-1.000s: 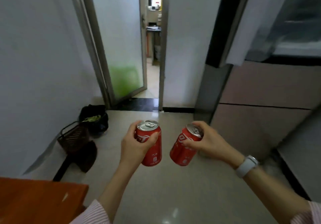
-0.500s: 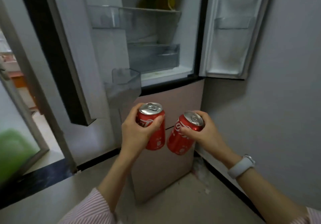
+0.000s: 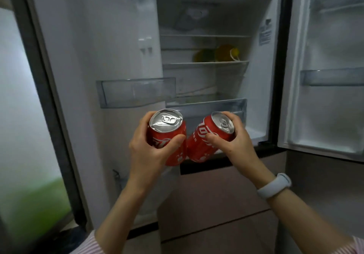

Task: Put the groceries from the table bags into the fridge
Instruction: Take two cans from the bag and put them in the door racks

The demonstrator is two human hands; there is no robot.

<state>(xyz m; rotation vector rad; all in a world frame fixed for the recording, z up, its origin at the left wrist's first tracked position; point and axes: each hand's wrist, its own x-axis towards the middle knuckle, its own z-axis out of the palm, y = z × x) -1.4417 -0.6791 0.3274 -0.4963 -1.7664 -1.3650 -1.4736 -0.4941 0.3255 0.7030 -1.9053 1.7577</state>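
A grey wall [image 3: 325, 204] rises at the right, below and behind the open appliance door. At the far left stands a frosted glass panel [image 3: 21, 116] in a dark frame [image 3: 45, 96], pale above and blurred green low down. The light is soft, dim and even.

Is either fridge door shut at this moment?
No: both the left door and the right door stand swung open, showing the shelves inside.
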